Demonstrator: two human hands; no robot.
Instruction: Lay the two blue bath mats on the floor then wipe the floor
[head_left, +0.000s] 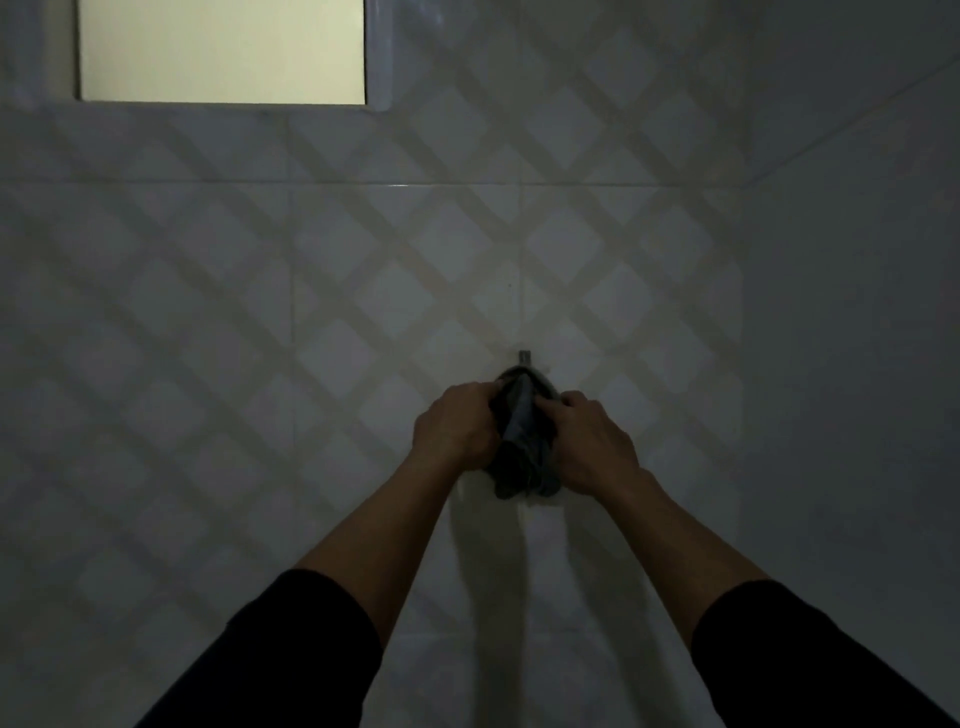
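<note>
Cloth (522, 431), dark and bunched, hanging from a small metal hook (524, 357) on the tiled wall (311, 260), right of centre and at the far end of both outstretched arms. Gripped from both sides: left hand (457, 428) curled round the left flank of the bundle, right hand (592, 441) curled round the right flank, thumbs near the top just below the hook. Colour hard to judge in the dim light; bluish-grey at best, so possibly a bath mat, possibly the wiping cloth, cannot be told which. No second mat in view, and no floor in view. Expected handling: soft, limp, light to moderate in weight, no stiffness, no fragility; likely to unfold and droop once free of the hook. Slip risk low on the fabric itself, higher if damp, which cannot be confirmed. Recommended hold: upper part of the bundle close to the hook, lifting up and away to clear the loop or fold, then shifting to two corners or one long edge for spreading flat. Avoid pulling straight down against the hook; probable snag or tear. Lit window (223, 49) at far left, high on the wall; black sleeves (291, 654) pushed back at near edge.
</note>
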